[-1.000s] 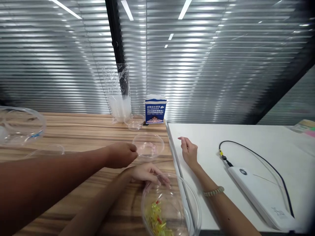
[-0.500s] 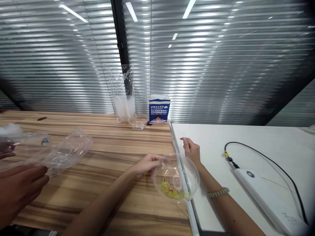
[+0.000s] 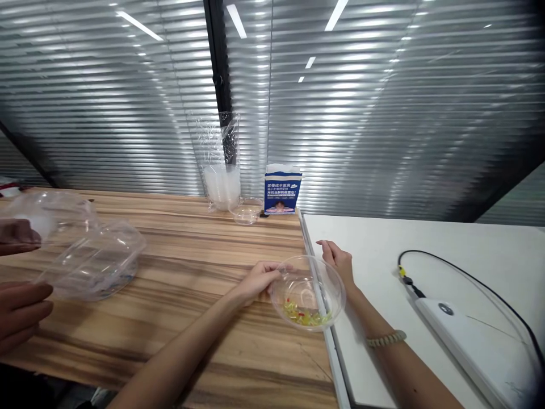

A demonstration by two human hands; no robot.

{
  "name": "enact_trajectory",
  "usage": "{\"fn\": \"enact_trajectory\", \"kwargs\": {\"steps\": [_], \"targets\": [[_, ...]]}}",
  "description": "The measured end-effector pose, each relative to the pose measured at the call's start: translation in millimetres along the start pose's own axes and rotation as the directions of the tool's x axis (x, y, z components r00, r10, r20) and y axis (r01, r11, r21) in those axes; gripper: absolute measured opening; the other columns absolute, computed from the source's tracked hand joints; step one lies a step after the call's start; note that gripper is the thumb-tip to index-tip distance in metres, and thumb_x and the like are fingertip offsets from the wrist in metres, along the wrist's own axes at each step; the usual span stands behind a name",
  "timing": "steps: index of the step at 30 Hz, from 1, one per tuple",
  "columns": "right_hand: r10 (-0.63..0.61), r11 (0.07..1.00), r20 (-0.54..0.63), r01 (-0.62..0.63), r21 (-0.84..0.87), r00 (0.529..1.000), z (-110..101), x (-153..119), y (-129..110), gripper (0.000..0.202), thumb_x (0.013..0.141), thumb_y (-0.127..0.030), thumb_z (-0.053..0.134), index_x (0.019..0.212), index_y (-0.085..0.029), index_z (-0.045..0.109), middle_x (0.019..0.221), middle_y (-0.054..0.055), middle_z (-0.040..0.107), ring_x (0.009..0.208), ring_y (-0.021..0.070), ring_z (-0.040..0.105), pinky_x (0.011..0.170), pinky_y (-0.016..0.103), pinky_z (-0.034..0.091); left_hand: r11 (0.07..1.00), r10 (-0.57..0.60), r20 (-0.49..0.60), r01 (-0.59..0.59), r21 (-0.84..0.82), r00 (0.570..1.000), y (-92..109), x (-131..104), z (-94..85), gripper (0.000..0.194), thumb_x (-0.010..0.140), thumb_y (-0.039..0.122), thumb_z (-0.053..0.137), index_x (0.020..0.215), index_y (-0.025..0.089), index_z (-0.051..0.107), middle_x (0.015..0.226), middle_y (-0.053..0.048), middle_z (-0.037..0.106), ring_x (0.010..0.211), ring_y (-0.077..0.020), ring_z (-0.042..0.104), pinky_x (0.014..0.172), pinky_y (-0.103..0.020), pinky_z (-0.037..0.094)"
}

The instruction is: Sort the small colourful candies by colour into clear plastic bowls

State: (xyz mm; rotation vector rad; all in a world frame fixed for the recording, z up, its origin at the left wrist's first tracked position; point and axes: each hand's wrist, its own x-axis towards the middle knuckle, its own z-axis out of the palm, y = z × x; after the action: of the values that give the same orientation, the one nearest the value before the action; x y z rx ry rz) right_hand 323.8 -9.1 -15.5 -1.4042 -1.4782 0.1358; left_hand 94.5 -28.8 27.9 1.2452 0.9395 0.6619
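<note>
My left hand grips the rim of a clear plastic bowl on its left side, thumb over the edge. The bowl tilts towards me above the seam between the wooden and white tables. Small yellow-green and red pieces lie gathered in its lower part. Just beyond the bowl's right side, my right hand is over the white table, fingers curled together and one fingertip pointing left. Whether anything is inside those fingers is hidden. A beaded bracelet circles my right wrist.
At left, another person's hands handle a clear plastic bag. Towards the blinds stand a bag of stacked cups, a second clear bowl and a blue paper bag. A white device with a black cable lies right.
The view has shifted slightly left. The other person's hands and plastic bag have moved left, and the bag looks wider. My left hand still holds the bowl; my right hand stays curled.
</note>
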Motion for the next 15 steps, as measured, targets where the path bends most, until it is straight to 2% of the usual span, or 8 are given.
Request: {"fn": "enact_trajectory", "kwargs": {"steps": [10, 15], "targets": [[0.02, 1.0, 0.034, -0.02, 0.004, 0.999, -0.7, -1.0, -1.4, 0.048, 0.092, -0.048, 0.035, 0.089, -0.014, 0.069, 0.053, 0.0, 0.056, 0.044, 0.0126, 0.046, 0.049, 0.025, 0.035, 1.0, 0.026, 0.012, -0.026, -0.002, 1.0, 0.7, -0.9, 1.6, 0.044, 0.062, 0.02, 0.054, 0.101, 0.015, 0.074, 0.102, -0.006, 0.07, 0.045, -0.0024, 0.03, 0.041, -0.018, 0.027], [0.018, 1.0, 0.031, -0.018, 0.004, 0.999, 0.1, -1.7, -0.6, 0.047, 0.092, -0.047, 0.037, 0.09, -0.014, 0.07, 0.055, 0.0, 0.057, 0.045, 0.0126, 0.045, 0.049, 0.025, 0.036, 1.0, 0.026, 0.014, -0.026, -0.004, 1.0, 1.1, -1.3, 2.0, 0.043, 0.062, 0.022, 0.054, 0.1, 0.014, 0.074, 0.103, -0.007, 0.071, 0.046, -0.0026, 0.031, 0.042, -0.019, 0.027]]}}
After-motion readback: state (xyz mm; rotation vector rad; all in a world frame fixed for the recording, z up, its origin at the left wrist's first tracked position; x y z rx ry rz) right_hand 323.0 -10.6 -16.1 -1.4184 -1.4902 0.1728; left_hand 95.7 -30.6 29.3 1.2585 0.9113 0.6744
